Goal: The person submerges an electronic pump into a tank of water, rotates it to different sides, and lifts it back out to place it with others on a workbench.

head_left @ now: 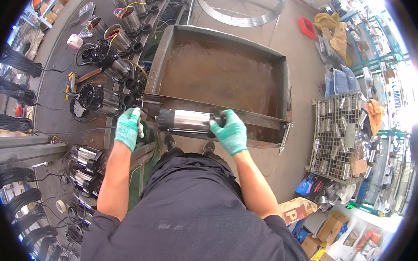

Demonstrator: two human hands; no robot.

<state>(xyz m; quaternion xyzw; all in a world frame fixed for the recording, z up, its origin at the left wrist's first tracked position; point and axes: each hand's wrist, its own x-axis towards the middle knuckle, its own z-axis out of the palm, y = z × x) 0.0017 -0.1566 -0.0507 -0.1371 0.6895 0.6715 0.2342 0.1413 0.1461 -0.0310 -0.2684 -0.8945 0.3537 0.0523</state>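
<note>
Packed shelving with teal posts (386,132) is filling the right side of a workshop, seen from above through a round fisheye lens. A long dark counter (58,86) is running along the left. Between them, a person in a dark T-shirt (187,212) is standing and facing a large rectangular metal tank (161,60), whose interior is showing rusty brown. A wire-mesh crate (337,97) full of shiny metal parts is standing to the right, and a broad silvery ring (242,21) is lying beyond the tank's far edge.

Several open metal cylinders (130,19) are standing at the counter's far end. Nearer, a black-and-silver motor unit (99,99) is resting on its side on the counter, just beyond the left hand.

In front of the person, a silver-and-black cylinder (191,120) is lying level, left to right, along the tank's near side. The right hand (231,133), in a green glove, is gripping its black right end, thumb and fingers closing around it. The left hand (128,125), also gloved in green, is hovering near the opposite end with fingers bent; whether its grip is holding anything, I cannot tell. Thin coloured wires (112,36) are poking out of the open cylinders.
</note>
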